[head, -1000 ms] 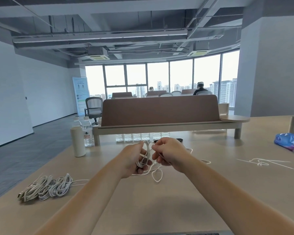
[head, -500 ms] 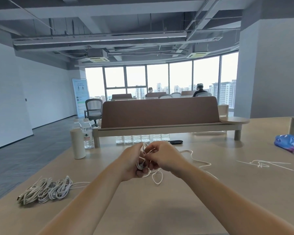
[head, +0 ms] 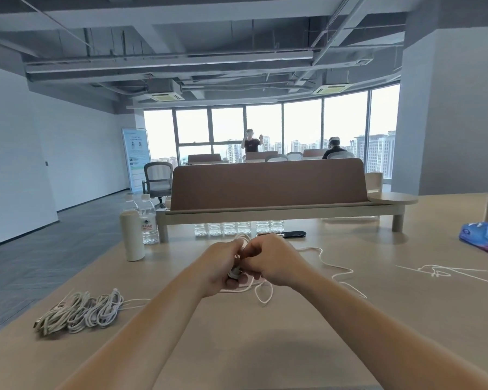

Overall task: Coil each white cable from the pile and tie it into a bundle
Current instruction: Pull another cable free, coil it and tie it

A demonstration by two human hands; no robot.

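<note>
Daylight comes in from the wall of windows (head: 268, 128) at the far end, which are blown out to near white, so a standing person (head: 251, 144) before them reads as a dark shape. The ceiling (head: 209, 38) is dim and grey. The table (head: 237, 361) is softly, evenly lit, with a faint broad shadow below the forearms. The left hand (head: 220, 266), right hand (head: 271, 260) and the white cable (head: 234, 273) between them look slightly soft. Wide-angle distortion bends the beams and the pillar (head: 448, 108) towards the edges.

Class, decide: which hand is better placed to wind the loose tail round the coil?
Probably the right hand: the loose tail trails on its side, while the left hand grips the coil.
</note>
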